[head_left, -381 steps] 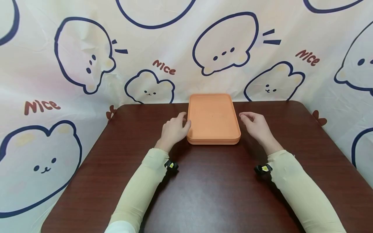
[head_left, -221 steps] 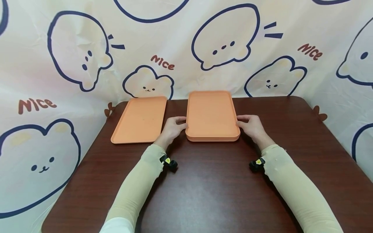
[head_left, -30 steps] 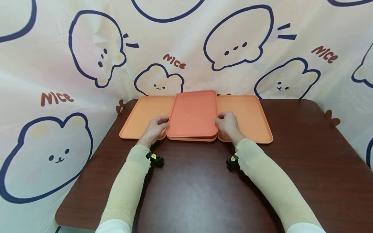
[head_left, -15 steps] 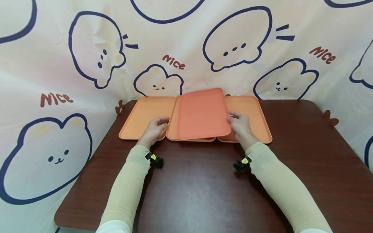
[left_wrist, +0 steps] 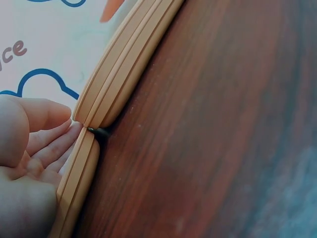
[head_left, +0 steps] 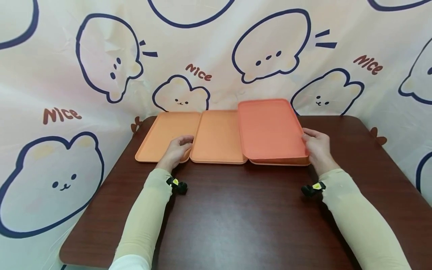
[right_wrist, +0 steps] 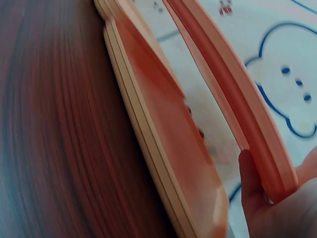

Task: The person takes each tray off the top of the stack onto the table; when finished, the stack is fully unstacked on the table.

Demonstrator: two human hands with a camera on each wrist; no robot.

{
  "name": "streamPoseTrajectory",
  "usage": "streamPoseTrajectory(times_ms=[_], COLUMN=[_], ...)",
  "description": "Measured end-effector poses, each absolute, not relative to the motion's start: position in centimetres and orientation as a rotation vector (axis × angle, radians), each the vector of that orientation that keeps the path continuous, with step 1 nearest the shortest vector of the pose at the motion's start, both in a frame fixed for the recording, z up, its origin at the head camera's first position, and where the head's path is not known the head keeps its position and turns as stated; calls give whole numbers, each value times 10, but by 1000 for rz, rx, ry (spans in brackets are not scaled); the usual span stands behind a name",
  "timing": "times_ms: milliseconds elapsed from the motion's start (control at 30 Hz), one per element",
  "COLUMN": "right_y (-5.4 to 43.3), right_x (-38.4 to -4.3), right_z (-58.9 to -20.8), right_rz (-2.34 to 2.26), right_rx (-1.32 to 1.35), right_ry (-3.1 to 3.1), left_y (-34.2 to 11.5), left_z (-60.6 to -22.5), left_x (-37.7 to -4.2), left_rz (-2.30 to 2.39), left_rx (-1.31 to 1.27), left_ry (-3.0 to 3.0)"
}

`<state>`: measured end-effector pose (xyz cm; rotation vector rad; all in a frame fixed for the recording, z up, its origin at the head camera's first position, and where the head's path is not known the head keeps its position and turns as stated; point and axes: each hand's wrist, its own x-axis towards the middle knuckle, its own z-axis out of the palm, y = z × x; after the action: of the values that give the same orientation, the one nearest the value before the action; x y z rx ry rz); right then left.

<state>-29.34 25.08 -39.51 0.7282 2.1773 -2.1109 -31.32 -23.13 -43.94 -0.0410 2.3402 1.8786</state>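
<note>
A coral-coloured tray [head_left: 271,129] is raised over the right-hand orange tray [head_left: 280,164], whose front rim shows below it. My right hand [head_left: 318,148] pinches the coral tray by its right rim; a gap separates the two trays in the right wrist view, where the held tray [right_wrist: 237,94] tilts. In the middle lies another orange tray [head_left: 221,137], with stacked rims in the left wrist view. My left hand [head_left: 175,150] hovers over the left orange tray [head_left: 172,125], thumb and fingers loosely extended, fingertips right at the middle stack's left rim [left_wrist: 111,74].
The trays stand side by side near the back edge of a dark brown wooden table [head_left: 233,210]. A white curtain [head_left: 216,45] printed with bears and red "Nice" lettering hangs behind and around the table.
The right hand has carried the coral tray from the middle stack rightward over the right tray, baring the middle tray. My left hand has stayed at the middle stack's left edge.
</note>
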Motion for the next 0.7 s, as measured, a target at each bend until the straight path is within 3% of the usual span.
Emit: streamPoseTrajectory(times_ms=[700], right_y=[401], right_x=[-259], right_z=[-399], right_rz=[-2263], right_rx=[879], right_ry=[2058], left_y=[-234], left_z=[-443], left_x=[-315], left_rz=[1875], left_rx=[-50], left_ry=[2345])
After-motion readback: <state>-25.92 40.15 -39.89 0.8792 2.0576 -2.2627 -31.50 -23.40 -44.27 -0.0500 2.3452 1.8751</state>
